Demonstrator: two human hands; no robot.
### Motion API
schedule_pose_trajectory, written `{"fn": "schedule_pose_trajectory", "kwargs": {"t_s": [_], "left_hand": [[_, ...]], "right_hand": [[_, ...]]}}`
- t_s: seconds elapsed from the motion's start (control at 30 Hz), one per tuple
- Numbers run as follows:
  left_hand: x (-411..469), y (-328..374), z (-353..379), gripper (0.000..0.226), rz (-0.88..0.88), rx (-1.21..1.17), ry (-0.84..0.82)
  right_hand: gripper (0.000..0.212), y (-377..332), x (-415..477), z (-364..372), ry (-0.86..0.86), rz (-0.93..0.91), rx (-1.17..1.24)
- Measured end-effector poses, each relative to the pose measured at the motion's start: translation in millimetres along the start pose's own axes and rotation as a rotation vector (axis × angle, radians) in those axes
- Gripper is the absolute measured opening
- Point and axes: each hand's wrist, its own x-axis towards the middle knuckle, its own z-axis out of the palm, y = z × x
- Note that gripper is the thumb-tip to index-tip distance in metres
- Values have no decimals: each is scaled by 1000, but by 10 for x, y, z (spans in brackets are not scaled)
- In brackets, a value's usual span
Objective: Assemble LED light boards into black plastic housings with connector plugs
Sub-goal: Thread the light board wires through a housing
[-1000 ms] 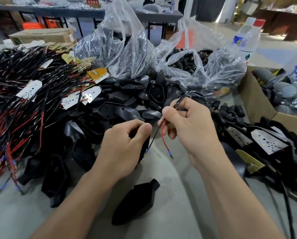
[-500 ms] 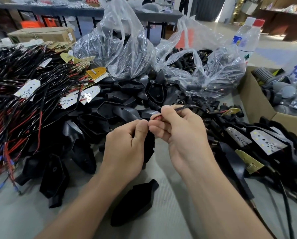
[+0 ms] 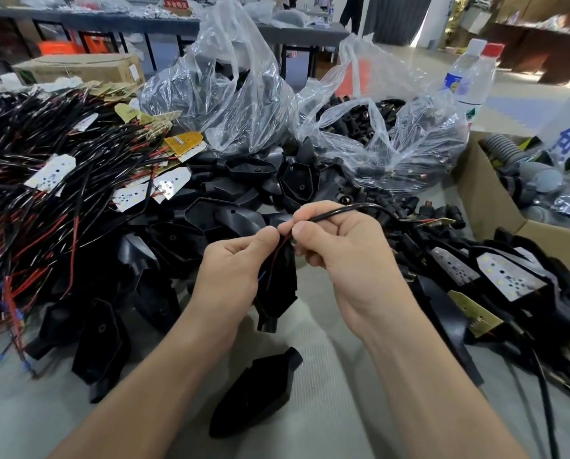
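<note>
Housing (image 3: pixel 278 289) stays steadiest if your left hand (image 3: pixel 234 273) grips it firmly while your right hand (image 3: pixel 339 256), pinching the lead (image 3: pixel 336 212), feeds both wires straight in.

- You're at an assembly workshop's worktop (image 3: pixel 326 392), heaped with black housings (image 3: pixel 217 213) and wired LED boards (image 3: pixel 50 172).
- Clear bags of connector plugs (image 3: pixel 376 127) sit ahead of you.
- A cardboard box (image 3: pixel 488 200) of parts stands right, and more tables (image 3: pixel 111 18) line the hall behind.

Plastic, film and card
Smooth black plastic housings (image 3: pixel 278 286), crinkled glossy clear bags (image 3: pixel 230 94), matt grey counter (image 3: pixel 326 385), brown cardboard box (image 3: pixel 488 200).
</note>
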Motion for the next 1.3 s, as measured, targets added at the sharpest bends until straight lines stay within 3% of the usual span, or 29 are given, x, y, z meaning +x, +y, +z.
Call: {"fn": "schedule_pose_trajectory", "kwargs": {"t_s": [0.13, 0.3, 0.47, 0.6, 0.73, 0.87, 0.97, 1.03, 1.13, 1.3], "left_hand": [[28, -42, -31, 44, 37, 44, 102], [-28, 60, -39, 36, 65, -25, 62], [-67, 50, -51, 26, 276, 199, 101], [-90, 45, -51, 17, 334, 195, 66], [-77, 58, -31, 10, 285, 135, 82], [-65, 72, -20, 25, 129, -68, 93], [-52, 79, -42, 41, 74, -131, 86], [-34, 60, -49, 34, 89, -88, 108], [-12, 7, -44, 22, 147, 35, 199], [-2, 3, -104, 26, 262, 203, 296]], "right_hand": [[19, 11, 25, -32, 48, -88, -111], [13, 43, 27, -44, 60, -158, -392], [10, 20, 14, -38, 84, -192, -545], [17, -10, 6, -41, 129, -168, -615], [20, 0, -3, 6, 213, -255, -762], [16, 80, -64, 130, 269, -445, -863], [12, 118, -110, 182, 268, -508, -781], [13, 101, -101, 170, 206, -496, -684], [13, 49, -69, 119, 112, -397, -621], [12, 5, -20, 28, -45, -189, -507]]}}
